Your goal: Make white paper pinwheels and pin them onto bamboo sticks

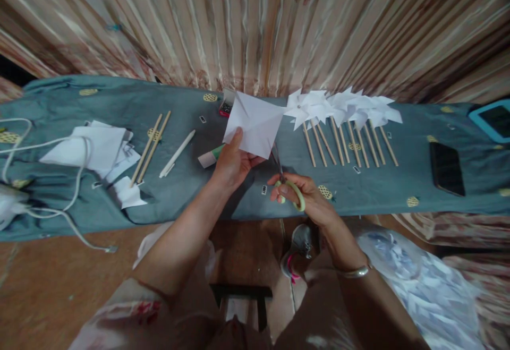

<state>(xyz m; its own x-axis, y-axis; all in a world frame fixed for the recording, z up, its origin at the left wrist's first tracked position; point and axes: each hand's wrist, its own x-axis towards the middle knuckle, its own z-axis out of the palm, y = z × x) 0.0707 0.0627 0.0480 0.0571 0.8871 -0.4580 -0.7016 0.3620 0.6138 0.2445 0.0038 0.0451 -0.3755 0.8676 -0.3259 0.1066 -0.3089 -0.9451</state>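
A square white paper sheet is pinched in my left hand, thumb on top and fingers beneath its lower edge. Scissors with yellow-green handles are held in my right hand, their blades pointing up at the paper's lower right edge. Whether the blades touch the paper is hard to tell. Behind the sheet, a small red box is partly covered. A green and pale packet lies beside my left hand. White paper pinwheels on wooden sticks lie in a row to the right.
On the green cloth, loose white papers, two wooden sticks, a white pen and a white cable lie left. A black phone and a blue-framed device lie right. Below right is a plastic bag.
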